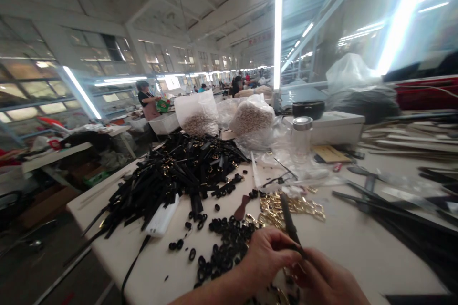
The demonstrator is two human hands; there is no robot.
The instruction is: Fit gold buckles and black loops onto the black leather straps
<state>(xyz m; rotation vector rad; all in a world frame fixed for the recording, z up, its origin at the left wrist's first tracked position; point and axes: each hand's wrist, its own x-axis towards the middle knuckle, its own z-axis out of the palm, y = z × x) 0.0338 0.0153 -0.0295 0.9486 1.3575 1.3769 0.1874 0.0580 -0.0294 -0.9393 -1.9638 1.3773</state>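
Note:
My left hand point(265, 255) and my right hand point(327, 276) meet at the lower right of the head view, both closed on one dark strap point(289, 221). Its free end points up and away from me. What the fingertips pinch further down is blurred and partly hidden. Beside my left hand lies a heap of small black loops point(229, 236). Just beyond the hands, gold metal buckles point(296, 207) are spread in a pile. A brown leather piece point(242, 207) rests left of that pile.
A big mound of black straps with gold buckles point(179, 167) covers the table's far left. In front sits a white power bank point(162, 217) with a cable. Behind are plastic bags point(252, 119), a lidded jar point(302, 138) and a white box point(336, 128). Long black strips point(400, 228) lie right.

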